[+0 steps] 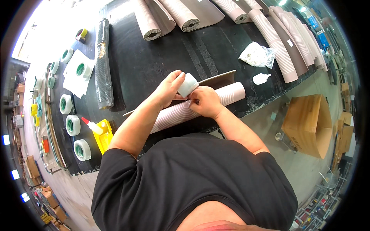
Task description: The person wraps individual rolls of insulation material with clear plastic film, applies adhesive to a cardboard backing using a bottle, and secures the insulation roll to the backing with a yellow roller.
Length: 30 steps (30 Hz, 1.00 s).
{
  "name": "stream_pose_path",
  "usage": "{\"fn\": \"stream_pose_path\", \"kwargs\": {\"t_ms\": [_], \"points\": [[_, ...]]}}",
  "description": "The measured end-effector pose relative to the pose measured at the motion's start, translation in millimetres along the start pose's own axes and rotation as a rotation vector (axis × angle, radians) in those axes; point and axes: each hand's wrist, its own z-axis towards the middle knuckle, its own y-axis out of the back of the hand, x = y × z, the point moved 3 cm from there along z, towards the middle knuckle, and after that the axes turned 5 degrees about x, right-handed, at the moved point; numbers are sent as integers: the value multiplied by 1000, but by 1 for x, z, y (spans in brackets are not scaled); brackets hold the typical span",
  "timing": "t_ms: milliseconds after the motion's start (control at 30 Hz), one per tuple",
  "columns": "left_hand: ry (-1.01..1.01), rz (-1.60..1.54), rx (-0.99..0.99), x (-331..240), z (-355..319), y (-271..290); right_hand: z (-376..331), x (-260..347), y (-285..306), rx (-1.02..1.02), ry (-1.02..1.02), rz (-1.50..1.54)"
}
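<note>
A roll of white tape [188,85] is gripped in my left hand [169,89], held just above a rolled pinkish ribbed mat [232,93]. The mat lies across the near part of the black table, and its brown flat side [221,79] shows behind the roll. My right hand [208,102] rests against the mat, close below the tape. Its fingers are bent and pressed together at the tape's lower edge; whatever is pinched between them is hidden.
Rolled mats [190,24] lie along the far and right sides of the black table [154,57]. Tape rolls [72,125], a yellow tray [103,141] and a wrapped tube [102,65] are on the left. A white bottle [261,79] lies right; a cardboard box [302,123] stands beyond the edge.
</note>
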Motion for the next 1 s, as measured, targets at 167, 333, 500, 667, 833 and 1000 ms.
{"fn": "stream_pose_path", "kwargs": {"t_ms": [167,333,500,667,833,1000], "points": [[-184,265,-114,22,41,30,1,-3,-5,66,-12,3],[-194,345,-148,44,71,49,1,0,-4,191,-164,-67],[-338,791,-283,38,76,56,10,9,-4,484,-159,-220],[-482,1029,-334,29,73,45,15,3,-9,544,-132,-220],[-722,1291,-208,14,43,15,13,2,-7,584,-156,-220],[-376,1192,257,48,55,23,-15,20,11,193,120,-144]]}}
